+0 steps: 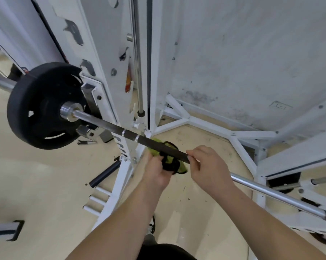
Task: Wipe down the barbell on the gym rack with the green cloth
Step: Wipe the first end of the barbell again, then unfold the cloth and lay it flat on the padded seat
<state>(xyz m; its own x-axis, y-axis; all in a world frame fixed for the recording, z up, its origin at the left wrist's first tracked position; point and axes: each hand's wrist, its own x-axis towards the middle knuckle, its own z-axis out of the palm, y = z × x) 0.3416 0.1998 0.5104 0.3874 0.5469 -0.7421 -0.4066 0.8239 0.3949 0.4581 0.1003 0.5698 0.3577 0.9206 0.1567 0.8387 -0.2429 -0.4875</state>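
The barbell (132, 135) runs diagonally from a black weight plate (44, 106) at the left down to the right, resting on the white gym rack (109, 53). Its middle stretch is dark and knurled, its right stretch shiny. My left hand (156, 171) grips the green cloth (156, 149), which has a black edge, bunched under and against the dark part of the bar. My right hand (207, 166) is closed around the bar just right of the cloth.
White rack legs and braces (239, 145) spread over the beige floor behind the bar. A black-tipped peg (104, 173) and white storage pegs (98, 199) stick out at lower left. A chrome guide rod (137, 62) stands upright by a scuffed white wall (252, 53).
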